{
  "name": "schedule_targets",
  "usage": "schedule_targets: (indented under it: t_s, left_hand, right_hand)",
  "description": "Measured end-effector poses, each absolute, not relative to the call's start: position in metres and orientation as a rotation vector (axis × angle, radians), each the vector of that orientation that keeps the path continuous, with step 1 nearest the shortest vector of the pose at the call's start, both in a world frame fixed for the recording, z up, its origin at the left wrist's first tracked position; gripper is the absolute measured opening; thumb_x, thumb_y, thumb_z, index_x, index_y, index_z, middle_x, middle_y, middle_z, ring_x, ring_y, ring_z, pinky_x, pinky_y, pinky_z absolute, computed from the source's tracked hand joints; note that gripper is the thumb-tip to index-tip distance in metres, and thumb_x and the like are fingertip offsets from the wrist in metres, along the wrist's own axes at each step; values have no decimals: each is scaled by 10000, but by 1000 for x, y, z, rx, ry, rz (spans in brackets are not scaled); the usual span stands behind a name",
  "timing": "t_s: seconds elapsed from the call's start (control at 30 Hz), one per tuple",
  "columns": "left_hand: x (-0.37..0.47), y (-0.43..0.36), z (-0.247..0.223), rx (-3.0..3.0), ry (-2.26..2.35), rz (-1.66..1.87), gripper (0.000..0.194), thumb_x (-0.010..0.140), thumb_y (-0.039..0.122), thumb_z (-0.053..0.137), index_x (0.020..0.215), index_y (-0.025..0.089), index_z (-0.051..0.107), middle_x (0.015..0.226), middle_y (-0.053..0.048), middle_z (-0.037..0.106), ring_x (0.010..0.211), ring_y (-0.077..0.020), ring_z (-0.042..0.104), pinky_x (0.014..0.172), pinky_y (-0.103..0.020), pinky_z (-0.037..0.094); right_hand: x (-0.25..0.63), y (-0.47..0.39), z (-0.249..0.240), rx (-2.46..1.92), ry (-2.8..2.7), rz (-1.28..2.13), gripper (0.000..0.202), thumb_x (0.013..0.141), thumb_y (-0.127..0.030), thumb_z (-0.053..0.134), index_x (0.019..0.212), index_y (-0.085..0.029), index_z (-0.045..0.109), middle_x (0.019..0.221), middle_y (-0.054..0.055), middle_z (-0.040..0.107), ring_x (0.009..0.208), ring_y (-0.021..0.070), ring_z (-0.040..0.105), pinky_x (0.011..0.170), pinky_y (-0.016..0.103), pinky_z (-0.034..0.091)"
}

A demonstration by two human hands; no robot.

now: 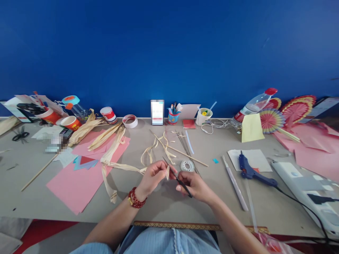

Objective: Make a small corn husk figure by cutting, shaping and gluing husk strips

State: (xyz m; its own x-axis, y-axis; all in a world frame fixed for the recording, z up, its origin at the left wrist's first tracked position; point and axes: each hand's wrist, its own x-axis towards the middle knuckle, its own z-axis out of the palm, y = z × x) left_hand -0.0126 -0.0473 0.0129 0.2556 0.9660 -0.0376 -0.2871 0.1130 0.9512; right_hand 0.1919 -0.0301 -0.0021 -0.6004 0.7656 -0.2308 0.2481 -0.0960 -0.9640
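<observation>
The left hand [156, 176], wrist bent inward, pinches a small piece of husk [167, 173] near the worktop's [206, 211] front edge, while the right hand [192, 185], forearm slanting in from the right, grips black-handled scissors [182, 184] angled up-left towards it.

Craft workspace, grey table [212, 211] against blue wall [169, 49], glue gun [247, 170], pink paper sheets [76, 185], dried husks [86, 131], 3 pleated paper fans [272, 120]
</observation>
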Motion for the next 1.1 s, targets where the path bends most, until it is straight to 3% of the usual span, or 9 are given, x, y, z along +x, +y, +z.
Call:
schedule_targets:
  t_s: [0.63, 0.83, 0.97, 1.1]
  left_hand:
    - [-12, -46, 9, 1082, 900, 1154, 254, 860, 325, 611, 679, 191, 495, 937, -73, 694, 735, -174, 646, 784, -352, 514]
    - [-11, -45, 9, 1268, 983, 1246, 230, 910, 310, 584, 724, 175, 586, 848, -71, 626, 936, -219, 613, 787, -306, 476]
    - [-11, -45, 9, 1289, 1022, 1295, 191, 909, 280, 595, 755, 167, 595, 893, -57, 600, 789, -157, 563, 741, -284, 462]
    - [-9, -46, 7, 1220, 972, 1332, 129, 907, 272, 602, 830, 171, 624, 938, -44, 578, 694, -118, 530, 686, -272, 468]
  right_hand:
    - [190, -29, -8, -1148, -1656, 1709, 585, 656, -679, 763, 633, -218, 402, 494, -53, 503, 446, 106, 453, 453, 222, 288]
    - [176, -38, -5, -1038, -1500, 1711, 535, 732, -707, 681, 762, -193, 535, 642, 8, 614, 566, 143, 533, 539, 250, 383]
    - [167, -46, -8, -995, -1438, 1774, 550, 735, -717, 670, 782, -180, 564, 633, 11, 616, 524, 120, 482, 489, 234, 348]
    - [160, -50, -7, -1033, -1218, 1747, 439, 716, -557, 784, 838, -175, 607, 741, 15, 633, 536, 99, 476, 465, 210, 354]
